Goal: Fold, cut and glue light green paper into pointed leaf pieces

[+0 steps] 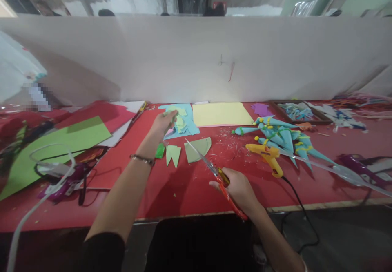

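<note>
Left hand [163, 121] nearer the pale green scraps [181, 121]: they sit on the blue sheet [192, 130], 4 o'clock off its part-curled fingertips; grip unclear. Right hand [239, 188] wrapped round scissors [214, 170], long axis toward 10–11 o'clock.
</note>
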Demonstrator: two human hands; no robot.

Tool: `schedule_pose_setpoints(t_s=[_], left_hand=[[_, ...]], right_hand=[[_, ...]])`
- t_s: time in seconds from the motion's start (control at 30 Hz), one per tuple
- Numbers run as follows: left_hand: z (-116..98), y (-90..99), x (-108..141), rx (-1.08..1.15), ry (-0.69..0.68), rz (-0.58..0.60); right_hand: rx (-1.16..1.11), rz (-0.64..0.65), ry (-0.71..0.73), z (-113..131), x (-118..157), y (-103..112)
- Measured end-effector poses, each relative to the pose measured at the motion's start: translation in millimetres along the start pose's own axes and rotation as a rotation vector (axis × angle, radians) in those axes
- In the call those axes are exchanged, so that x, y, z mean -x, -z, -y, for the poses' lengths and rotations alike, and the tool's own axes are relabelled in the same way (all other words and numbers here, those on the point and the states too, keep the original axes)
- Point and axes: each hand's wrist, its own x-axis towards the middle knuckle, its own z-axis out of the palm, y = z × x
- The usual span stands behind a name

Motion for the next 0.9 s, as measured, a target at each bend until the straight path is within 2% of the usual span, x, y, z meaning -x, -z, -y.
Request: schedule_pose_setpoints(t_s=[0.1, 0.2, 0.27, 0.37, 0.5, 0.57, 0.6, 0.67, 0.77, 0.83, 0.9], left_hand=[[3, -11.3, -39, 0.0, 0.036, -0.054], [7, -13.0, -53, 0.044, 0.106, -0.087], [8, -8.4, -50, 0.108, 0.132, -0.082], [10, 1.5, -30, 0.216, 0.133, -0.034], [24, 11.0, 3, 0.35, 0.097, 0.139], [37, 14.9, 17, 0.173, 0.064, 0.174], [44, 17.2, 23, 0.018, 0.033, 0.148], [58, 22.6, 33, -0.122, 0.005, 0.111], [69, 30.1, 49, -0.77, -0.329, -0.035], [68, 31.0, 61, -0.942, -0.416, -0.088], [65, 26.0, 71, -1.22, -0.487, -0.091]], right_hand=[[0.016, -0.027, -0.005, 0, -1, -2], [0.028, -0.048, 0.01, 1, -2, -4], [0.021, -0.05, 0.013, 1, -3, -5], [0.015, -0.05, 0.008, 0, -4, -5], [0.016, -0.037, -0.016, 1, -5, -3], [0.0, -0.02, -0.036, 1, -6, -2], [-0.009, -0.015, -0.045, 1, -6, -1], [-0.024, -0.02, -0.06, 0, -8, 1], [-0.03, -0.026, -0.081, -4, -11, 3], [-0.031, -0.023, -0.099, -7, -13, 5], [-0.031, -0.032, -0.117, -11, -14, 6]])
